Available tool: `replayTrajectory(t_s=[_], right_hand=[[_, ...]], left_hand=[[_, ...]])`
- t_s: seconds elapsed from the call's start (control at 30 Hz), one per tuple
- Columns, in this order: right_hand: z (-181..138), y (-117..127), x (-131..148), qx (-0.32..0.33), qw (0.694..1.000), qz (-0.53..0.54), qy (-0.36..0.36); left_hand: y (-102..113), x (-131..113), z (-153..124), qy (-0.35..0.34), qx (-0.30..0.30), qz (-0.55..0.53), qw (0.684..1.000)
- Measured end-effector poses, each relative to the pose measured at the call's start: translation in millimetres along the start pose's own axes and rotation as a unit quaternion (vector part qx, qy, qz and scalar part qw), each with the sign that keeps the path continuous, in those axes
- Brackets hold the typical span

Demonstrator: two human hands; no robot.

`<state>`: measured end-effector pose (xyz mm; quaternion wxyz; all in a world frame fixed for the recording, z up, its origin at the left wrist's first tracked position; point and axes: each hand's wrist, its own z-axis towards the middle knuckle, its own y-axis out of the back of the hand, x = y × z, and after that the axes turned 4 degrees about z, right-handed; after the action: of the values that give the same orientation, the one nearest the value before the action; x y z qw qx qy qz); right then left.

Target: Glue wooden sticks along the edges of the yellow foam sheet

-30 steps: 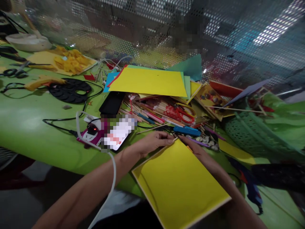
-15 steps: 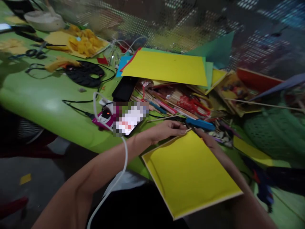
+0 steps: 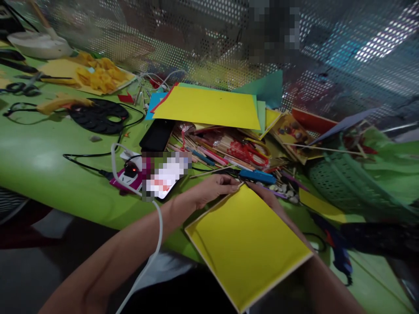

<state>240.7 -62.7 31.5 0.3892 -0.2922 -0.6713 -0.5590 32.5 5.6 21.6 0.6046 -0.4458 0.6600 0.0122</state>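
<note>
"Yellow panel, pale-edged and tilted, out over the near side of the table! And the grip?"

"Left hand first: thumb and fingers pinched together on the panel's far corner, so the panel hangs toward us, to the right of that grip. Right hand sits along the far right edge, its fingers mostly hidden; how tightly they close, I can't tell."

"Across the green table, then, from the left!"

"Scissors at far left, a black palette, a purple power strip lit by a red lamp, and just beside it a phone, screen blurred. Coloured sheets lie stacked beyond, a green basket to the right, and a perforated screen closes the far side."

"And the arms?"

"Left forearm slants up from the near left, a white cable passing across it; right forearm comes from the near right, partly covered by the panel."
</note>
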Motion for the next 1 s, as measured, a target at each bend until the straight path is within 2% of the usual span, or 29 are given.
replayTrajectory(t_s=[0.13, 0.27, 0.43, 0.5, 0.6, 0.7, 0.77, 0.87, 1.0], right_hand=[[-2, -3, -2, -0.023, 1.000, -0.010, -0.009], [-3, -4, -12, -0.061, 0.996, -0.069, 0.008], [2, 14, -16, -0.108, 0.981, -0.161, 0.019], [10, 24, -9, -0.123, 0.963, -0.236, 0.044], [32, 32, 8, -0.117, 0.914, -0.380, 0.076], [61, 29, 21, -0.126, 0.853, -0.496, 0.102], [82, 22, 25, -0.127, 0.826, -0.534, 0.129], [106, 10, 23, -0.128, 0.809, -0.550, 0.164], [116, 5, 21, -0.116, 0.826, -0.527, 0.165]], left_hand=[[2, 1, 1, -0.011, 0.002, 0.015, 1.000], [1, 0, -1, -0.016, 0.005, 0.021, 1.000], [1, -1, -2, -0.033, -0.008, 0.056, 0.998], [2, -1, 0, -0.049, -0.025, 0.086, 0.995], [5, -1, 2, -0.076, -0.043, 0.128, 0.988], [7, -3, 2, -0.091, -0.062, 0.160, 0.981], [9, -3, 3, -0.094, -0.072, 0.182, 0.976], [12, -2, 4, -0.109, -0.090, 0.244, 0.959], [17, -1, 8, -0.131, -0.107, 0.356, 0.919]])
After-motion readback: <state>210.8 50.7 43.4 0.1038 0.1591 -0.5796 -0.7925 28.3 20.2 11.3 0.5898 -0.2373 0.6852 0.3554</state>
